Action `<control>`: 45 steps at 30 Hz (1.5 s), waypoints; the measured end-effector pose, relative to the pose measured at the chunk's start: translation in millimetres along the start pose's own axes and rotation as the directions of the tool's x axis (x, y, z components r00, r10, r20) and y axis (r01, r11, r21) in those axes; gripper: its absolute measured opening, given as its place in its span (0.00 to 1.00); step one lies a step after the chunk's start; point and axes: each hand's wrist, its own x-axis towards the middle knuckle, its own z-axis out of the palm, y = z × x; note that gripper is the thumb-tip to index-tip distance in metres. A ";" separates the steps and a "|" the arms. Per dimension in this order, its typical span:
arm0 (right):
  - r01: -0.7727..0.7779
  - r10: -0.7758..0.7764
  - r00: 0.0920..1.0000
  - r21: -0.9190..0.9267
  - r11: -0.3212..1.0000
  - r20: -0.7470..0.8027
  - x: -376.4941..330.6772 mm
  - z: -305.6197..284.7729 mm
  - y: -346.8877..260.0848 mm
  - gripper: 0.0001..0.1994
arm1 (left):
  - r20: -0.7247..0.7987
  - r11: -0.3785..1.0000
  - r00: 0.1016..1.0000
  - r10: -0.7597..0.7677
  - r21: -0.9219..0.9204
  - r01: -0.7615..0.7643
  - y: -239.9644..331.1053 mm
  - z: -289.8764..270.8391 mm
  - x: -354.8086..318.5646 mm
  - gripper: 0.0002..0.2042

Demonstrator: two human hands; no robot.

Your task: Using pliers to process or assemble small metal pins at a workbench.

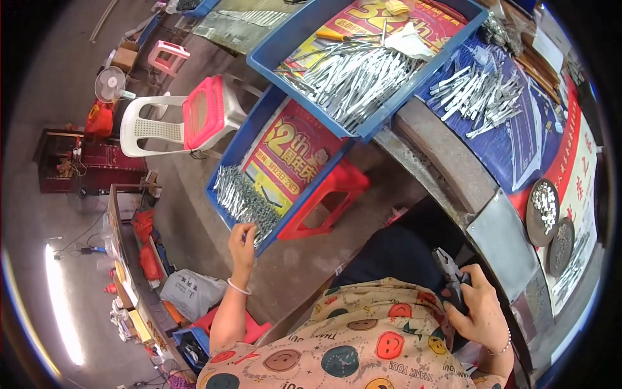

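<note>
My left hand (242, 245) is at the near corner of the lower blue tray (299, 202), its thumb and fingers pinched together. Whatever they hold is too small to name. Beside it, many small slim metal pieces (241, 200) lie along the tray's left end, over a printed red and yellow sheet. On the right, my right hand (481, 310) grips a pair of pliers (451, 275) by dark handles, over my lap. The plier jaws point up and away from me.
A higher blue tray (295, 97) holds a heap of metal strips (363, 78). More strips (479, 94) lie on the blue-covered bench, near a metal block (437, 152) and two round dishes (543, 207). A red stool (330, 201) stands beneath the trays; a white chair (152, 126) is farther left.
</note>
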 end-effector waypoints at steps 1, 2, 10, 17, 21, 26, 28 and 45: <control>-0.005 0.005 1.000 -0.002 1.000 -0.006 -2.0 0.2 0.3 0.12 | 0.018 1.000 1.000 0.016 0.006 -0.016 6.1 1.5 -1.9 0.04; 0.002 -0.002 1.000 -0.011 1.000 -0.016 -4.2 0.2 0.6 0.12 | 0.024 1.000 1.000 0.007 -0.009 -0.007 11.4 2.5 -2.4 0.05; 0.025 0.014 0.984 0.211 0.977 -0.180 -15.2 -3.4 5.1 0.09 | 0.405 0.466 0.854 0.326 -0.855 0.227 256.7 23.3 20.3 0.10; -0.104 0.212 0.946 0.390 0.915 -0.245 -50.0 0.0 15.8 0.10 | 0.221 -0.069 0.079 0.972 -0.052 0.996 486.3 38.8 -45.1 0.18; -0.147 0.284 0.930 0.469 0.871 -0.235 -66.4 0.6 25.0 0.10 | -0.031 0.264 -0.265 0.964 0.272 0.925 503.8 56.3 -45.8 0.19; -0.159 0.287 0.938 0.495 0.854 -0.194 -75.2 -2.7 43.5 0.10 | -0.003 0.562 -0.565 0.825 0.102 0.821 507.9 90.7 -0.5 0.20; -0.089 0.227 0.948 0.498 0.863 -0.224 -78.5 0.7 53.0 0.11 | 0.202 0.577 -0.542 0.816 -0.340 0.742 493.0 106.2 22.5 0.14; -0.024 0.089 0.988 0.440 0.898 -0.128 -64.9 6.4 48.6 0.14 | 0.341 0.472 0.462 0.819 0.059 -0.880 499.5 279.5 127.9 0.08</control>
